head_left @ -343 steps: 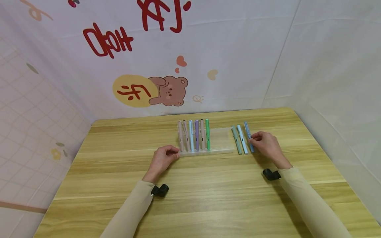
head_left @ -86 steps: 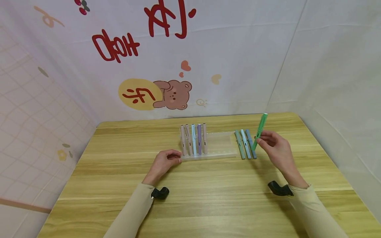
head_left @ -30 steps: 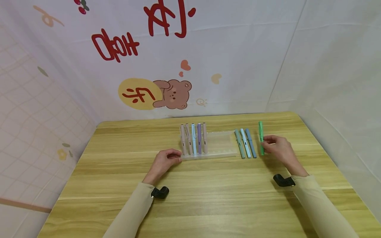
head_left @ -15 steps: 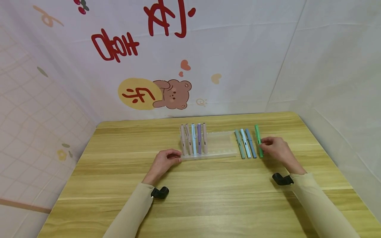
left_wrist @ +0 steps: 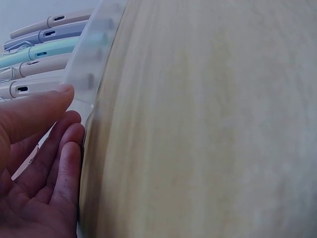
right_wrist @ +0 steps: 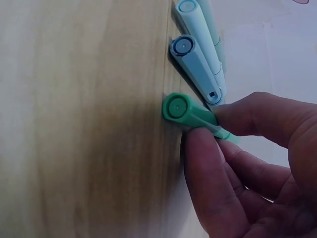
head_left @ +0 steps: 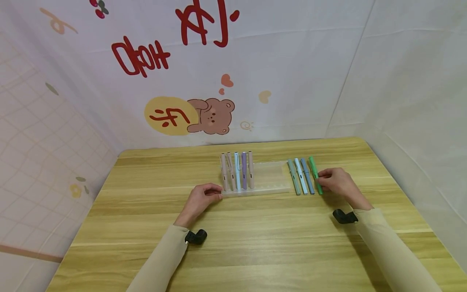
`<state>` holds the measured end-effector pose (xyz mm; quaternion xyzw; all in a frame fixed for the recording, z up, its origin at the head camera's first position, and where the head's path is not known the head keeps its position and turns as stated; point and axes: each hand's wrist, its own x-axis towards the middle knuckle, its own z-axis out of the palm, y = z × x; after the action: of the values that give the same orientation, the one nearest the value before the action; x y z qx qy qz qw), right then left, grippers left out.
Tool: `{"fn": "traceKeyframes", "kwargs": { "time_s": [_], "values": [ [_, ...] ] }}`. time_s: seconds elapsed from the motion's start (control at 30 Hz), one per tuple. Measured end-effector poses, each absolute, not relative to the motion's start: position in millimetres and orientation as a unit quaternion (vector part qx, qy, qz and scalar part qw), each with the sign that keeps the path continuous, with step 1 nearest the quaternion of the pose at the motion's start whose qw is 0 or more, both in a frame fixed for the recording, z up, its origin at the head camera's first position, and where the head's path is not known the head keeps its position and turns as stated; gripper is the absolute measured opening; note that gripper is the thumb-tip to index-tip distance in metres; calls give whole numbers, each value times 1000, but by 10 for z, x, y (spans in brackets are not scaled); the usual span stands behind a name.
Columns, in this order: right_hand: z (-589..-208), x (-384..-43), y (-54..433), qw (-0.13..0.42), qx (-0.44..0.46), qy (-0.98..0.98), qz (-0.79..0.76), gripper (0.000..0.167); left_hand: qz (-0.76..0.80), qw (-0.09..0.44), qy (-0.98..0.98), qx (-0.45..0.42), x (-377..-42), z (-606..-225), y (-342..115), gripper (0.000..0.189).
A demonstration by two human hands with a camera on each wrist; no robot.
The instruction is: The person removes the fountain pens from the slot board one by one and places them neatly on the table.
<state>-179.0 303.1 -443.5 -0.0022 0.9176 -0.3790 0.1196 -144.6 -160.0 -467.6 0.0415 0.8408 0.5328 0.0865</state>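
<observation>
My right hand (head_left: 335, 181) pinches a green pen (head_left: 312, 164) between thumb and fingers. The pen lies along the table at the right end of a row. Beside it are a blue pen (head_left: 305, 170), a light blue pen (head_left: 299, 172) and a grey-green pen (head_left: 293, 174). In the right wrist view the green pen's end (right_wrist: 178, 106) points at the camera. My left hand (head_left: 198, 200) holds the near left corner of a clear plastic pen rack (head_left: 270, 189), its thumb (left_wrist: 44, 106) right at the end of the front ledge. Several pens stand in the rack's left part, including a purple pen (head_left: 244, 170).
The rack's right slots show no pens. All of it stands on a wood-grain table (head_left: 233, 243), with a white printed cloth (head_left: 292, 61) behind and at the sides. Black wrist cameras sit on both cuffs.
The green pen, in the rack at first, was lifted out by my right hand, carried right and lowered beside the blue pen, shifting slightly left lately. My left hand stays at the rack's corner.
</observation>
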Motion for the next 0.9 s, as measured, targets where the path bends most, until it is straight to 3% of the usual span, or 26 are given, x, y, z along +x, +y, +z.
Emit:
{"fn": "traceKeyframes", "kwargs": {
  "time_s": [0.9],
  "values": [
    [-4453,-1814,3037,134,6,910,-392,48,525,89,845,42,-1444,-4683,-1597,17]
  ]
}}
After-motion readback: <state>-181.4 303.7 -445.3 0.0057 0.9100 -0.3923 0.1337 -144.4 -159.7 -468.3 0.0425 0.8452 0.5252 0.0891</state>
